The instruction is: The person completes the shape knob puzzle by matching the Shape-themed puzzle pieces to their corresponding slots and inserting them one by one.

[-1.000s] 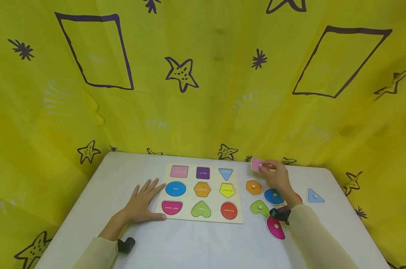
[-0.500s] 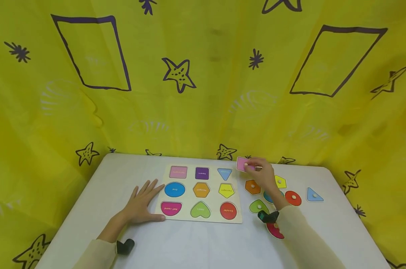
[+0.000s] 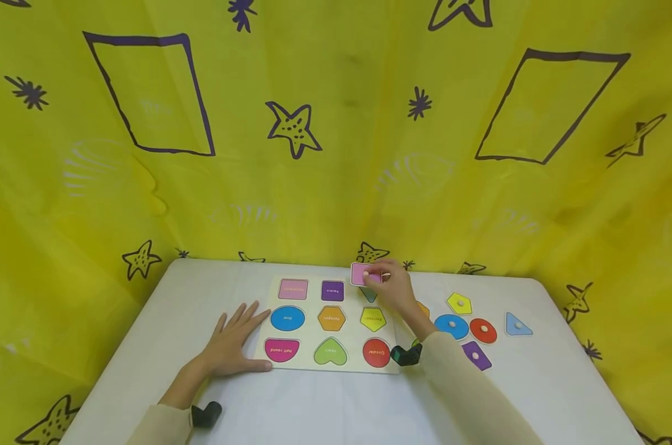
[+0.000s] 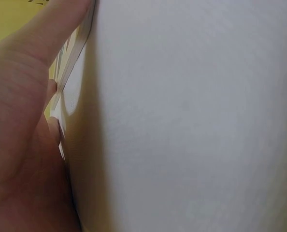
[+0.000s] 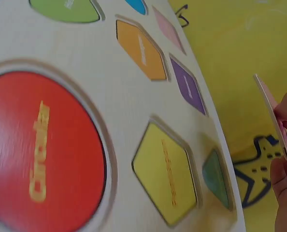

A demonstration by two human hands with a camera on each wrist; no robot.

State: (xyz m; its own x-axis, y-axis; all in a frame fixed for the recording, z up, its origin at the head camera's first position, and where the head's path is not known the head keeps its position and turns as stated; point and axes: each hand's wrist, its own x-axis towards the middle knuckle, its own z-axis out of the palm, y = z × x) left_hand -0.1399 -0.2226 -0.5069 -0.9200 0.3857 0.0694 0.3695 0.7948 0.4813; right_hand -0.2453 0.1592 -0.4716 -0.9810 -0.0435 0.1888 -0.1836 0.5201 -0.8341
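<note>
A wooden shape puzzle board (image 3: 308, 303) with colored, labelled recesses lies on the white table. My right hand (image 3: 394, 287) pinches a pink rectangle puzzle piece (image 3: 359, 273) by its small knob, raised over the board's back right corner near the triangle recess. In the right wrist view the pink piece (image 5: 270, 113) is seen edge-on between the fingers, apart from the board. The left hand (image 3: 230, 343) lies spread on the table with its fingertips and thumb at the board's left edge. From the left wrist view, the thumb (image 4: 47, 34) runs along that edge.
Right of the board lie several knobbed pieces: a yellow pentagon (image 3: 459, 303), blue oval (image 3: 451, 326), red circle (image 3: 483, 331), purple square (image 3: 477, 356) and blue triangle (image 3: 517, 325). Orange and green pieces are partly hidden by the right arm. A yellow patterned curtain (image 3: 336, 185) hangs behind the table.
My right hand has carried the pink rectangle leftward from above the loose pieces to over the board's back right corner. The left hand stays in place at the board's edge.
</note>
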